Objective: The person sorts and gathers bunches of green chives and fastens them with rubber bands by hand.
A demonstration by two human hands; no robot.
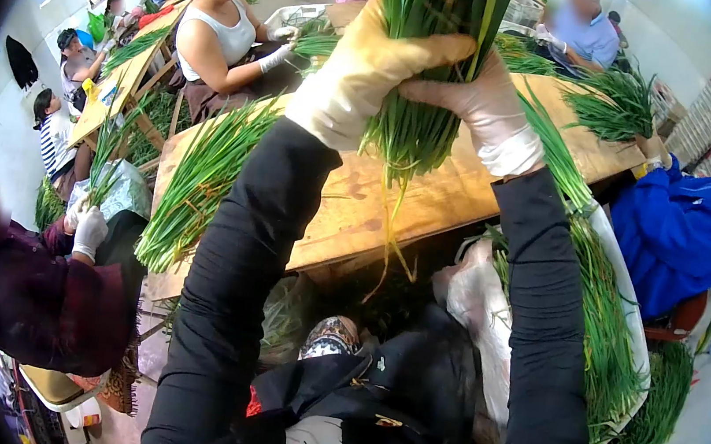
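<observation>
Both my hands, in pale gloves, are raised in front of me around a thick bunch of garlic chives (415, 136). My left hand (365, 68) wraps it from the left, and my right hand (483, 105) grips it from the right with the thumb across the front. The bunch stands roughly upright, its upper end beyond the top of the view. A few yellowed leaves (393, 231) dangle below it, over the edge of the wooden table (342, 225). Loose chives (205, 181) lie on the table to the left of my arm.
Beside my right arm is a white container (637, 332) heaped with chives (597, 318). A person in blue (673, 234) sits at the right, one in a white top (218, 41) across to the left. Another in dark clothing (53, 300) holds chives at near left. A plastic bag (479, 304) hangs near my lap.
</observation>
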